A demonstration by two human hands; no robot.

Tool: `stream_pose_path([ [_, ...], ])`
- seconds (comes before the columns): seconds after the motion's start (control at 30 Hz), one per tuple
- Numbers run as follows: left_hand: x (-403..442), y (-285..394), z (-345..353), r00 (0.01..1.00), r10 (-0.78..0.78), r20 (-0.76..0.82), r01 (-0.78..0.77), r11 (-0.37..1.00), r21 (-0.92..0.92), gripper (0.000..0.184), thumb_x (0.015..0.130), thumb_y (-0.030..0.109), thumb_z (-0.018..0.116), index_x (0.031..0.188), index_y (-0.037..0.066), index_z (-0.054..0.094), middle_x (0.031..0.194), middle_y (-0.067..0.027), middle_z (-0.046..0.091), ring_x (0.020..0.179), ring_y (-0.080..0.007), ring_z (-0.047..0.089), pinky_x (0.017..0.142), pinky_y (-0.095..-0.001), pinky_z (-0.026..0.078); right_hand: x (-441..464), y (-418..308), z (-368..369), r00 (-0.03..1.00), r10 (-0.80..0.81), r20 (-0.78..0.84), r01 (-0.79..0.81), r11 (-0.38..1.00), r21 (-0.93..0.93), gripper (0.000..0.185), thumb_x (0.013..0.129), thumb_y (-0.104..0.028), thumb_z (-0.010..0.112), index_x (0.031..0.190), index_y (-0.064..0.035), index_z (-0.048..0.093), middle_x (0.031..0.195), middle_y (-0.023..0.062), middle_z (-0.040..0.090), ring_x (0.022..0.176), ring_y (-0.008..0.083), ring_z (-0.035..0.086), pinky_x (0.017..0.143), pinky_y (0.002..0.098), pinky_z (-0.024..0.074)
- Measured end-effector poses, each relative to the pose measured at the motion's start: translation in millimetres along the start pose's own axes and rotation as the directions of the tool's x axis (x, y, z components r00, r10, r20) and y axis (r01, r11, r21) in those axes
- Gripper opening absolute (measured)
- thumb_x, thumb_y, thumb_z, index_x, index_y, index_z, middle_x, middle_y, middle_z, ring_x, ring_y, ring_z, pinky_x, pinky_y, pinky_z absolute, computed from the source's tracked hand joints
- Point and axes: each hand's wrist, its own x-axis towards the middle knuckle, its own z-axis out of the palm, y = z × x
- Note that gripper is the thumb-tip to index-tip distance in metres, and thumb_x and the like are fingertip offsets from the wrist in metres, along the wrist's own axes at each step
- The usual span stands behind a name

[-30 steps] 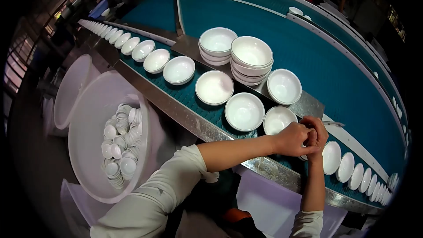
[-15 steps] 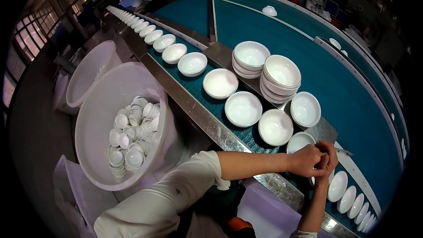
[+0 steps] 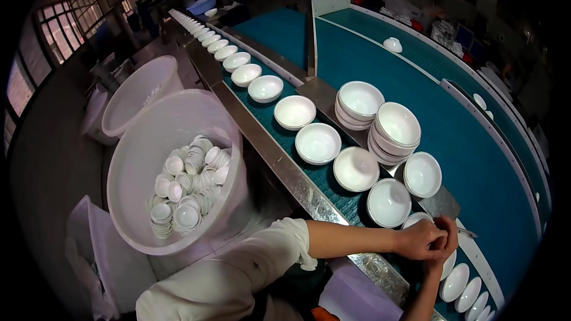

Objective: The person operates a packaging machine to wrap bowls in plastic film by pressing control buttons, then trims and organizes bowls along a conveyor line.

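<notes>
My left hand (image 3: 419, 242) reaches across from the left, its fingers curled closed. It meets my right hand (image 3: 447, 235), which comes up from the bottom with bent, closed fingers. The two touch at the fingertips over the belt; whatever may be between them is hidden. A white bowl (image 3: 414, 219) shows partly behind my left hand, and another white bowl (image 3: 449, 264) shows partly below my right hand. Just above them are a bowl on the belt (image 3: 389, 203) and a bowl at the metal plate (image 3: 423, 175). A thin pointed metal piece (image 3: 467, 233) juts out right of my hands.
White bowls line the narrow green belt (image 3: 279, 128). Two stacks, a left stack (image 3: 360, 101) and a right stack (image 3: 397, 126), stand on the metal plate (image 3: 443, 203). A wide green conveyor (image 3: 380, 71) lies beyond. At left, a large tub (image 3: 134, 184) holds many small white dishes.
The view has shifted, so the stacks, plate and tub appear lower and further right. The row of bowls on the belt has shifted relative to the stacks. My hands stay together, fingers still curled.
</notes>
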Motion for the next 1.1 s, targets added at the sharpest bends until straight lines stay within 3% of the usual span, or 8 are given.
stream_pose_path([
  [0.07,-1,-3,-4,0.999,-0.034,-0.008,0.033,0.998,-0.054,0.034,0.076,0.034,0.065,0.071,0.003,0.054,0.061,-0.0117,0.057,0.056,-0.0268,0.057,0.055,-0.0327,0.045,-3,-2,6,0.997,0.078,-0.009,-0.077,0.993,0.091,0.054,0.089,-0.050,0.042,0.108,-0.0003,0.053,0.090,0.0109,0.058,0.081,0.0201,0.058,0.072,0.0291,0.0464],
  [0.1,-1,-6,-6,0.998,-0.039,-0.041,0.038,0.999,-0.036,0.035,0.077,0.035,0.064,0.072,0.002,0.055,0.061,-0.0114,0.057,0.055,-0.0256,0.057,0.054,-0.0318,0.044,-4,3,6,0.998,0.064,0.024,-0.067,0.984,0.167,0.048,0.090,-0.042,0.045,0.112,-0.0009,0.052,0.094,0.0120,0.059,0.085,0.0206,0.058,0.074,0.0294,0.0470],
  [0.3,-13,-26,-15,0.995,-0.102,-0.006,0.102,0.995,0.018,0.037,0.078,0.036,0.064,0.076,0.001,0.055,0.064,-0.0128,0.057,0.059,-0.0264,0.057,0.053,-0.0322,0.044,-8,10,26,0.985,0.168,0.029,-0.171,0.975,0.145,0.039,0.088,-0.033,0.052,0.109,-0.0006,0.054,0.092,0.0123,0.062,0.081,0.0201,0.060,0.068,0.0291,0.0475],
  [0.4,-18,-32,-14,0.994,-0.107,0.014,0.107,0.994,0.006,0.031,0.077,0.030,0.065,0.081,0.000,0.057,0.072,-0.0133,0.058,0.065,-0.0269,0.058,0.058,-0.0333,0.045,-12,17,33,0.999,0.045,-0.022,-0.042,0.991,0.126,0.046,0.086,-0.042,0.052,0.105,-0.0007,0.056,0.089,0.0144,0.062,0.079,0.0248,0.061,0.068,0.0305,0.0476],
  [0.53,-18,-38,-16,0.995,-0.086,0.046,0.085,0.996,0.031,0.027,0.079,0.024,0.065,0.088,-0.001,0.059,0.081,-0.0126,0.061,0.071,-0.0249,0.060,0.065,-0.0315,0.047,-5,14,31,0.999,-0.014,-0.042,0.019,0.993,0.117,0.038,0.077,-0.022,0.063,0.109,-0.0029,0.055,0.095,0.0135,0.063,0.082,0.0271,0.061,0.071,0.0320,0.0484],
  [0.6,-19,-39,-19,0.982,-0.177,0.071,0.178,0.984,-0.002,0.027,0.080,0.024,0.064,0.089,-0.002,0.059,0.083,-0.0124,0.062,0.074,-0.0231,0.061,0.067,-0.0301,0.048,-6,18,31,0.998,-0.044,-0.034,0.047,0.995,0.092,0.038,0.075,-0.014,0.063,0.110,-0.0038,0.054,0.096,0.0126,0.062,0.080,0.0268,0.061,0.068,0.0313,0.0495],
  [0.73,-23,-44,-17,0.985,-0.168,0.029,0.169,0.986,-0.006,0.026,0.081,0.024,0.062,0.086,-0.002,0.059,0.080,-0.0119,0.062,0.071,-0.0219,0.061,0.065,-0.0295,0.047,-10,24,31,0.997,-0.081,-0.021,0.081,0.997,0.005,0.040,0.071,-0.011,0.066,0.109,-0.0051,0.055,0.095,0.0122,0.062,0.077,0.0255,0.062,0.064,0.0305,0.0502],
  [1.1,-28,-47,-16,0.992,0.104,0.078,-0.116,0.977,0.177,0.027,0.075,0.022,0.067,0.068,0.002,0.052,0.067,-0.0089,0.052,0.062,-0.0248,0.051,0.054,-0.0325,0.040,-20,28,40,0.995,0.004,0.098,0.001,0.999,-0.053,0.045,0.065,-0.010,0.060,0.109,-0.0076,0.056,0.095,0.0111,0.062,0.078,0.0267,0.062,0.066,0.0327,0.0501],
])
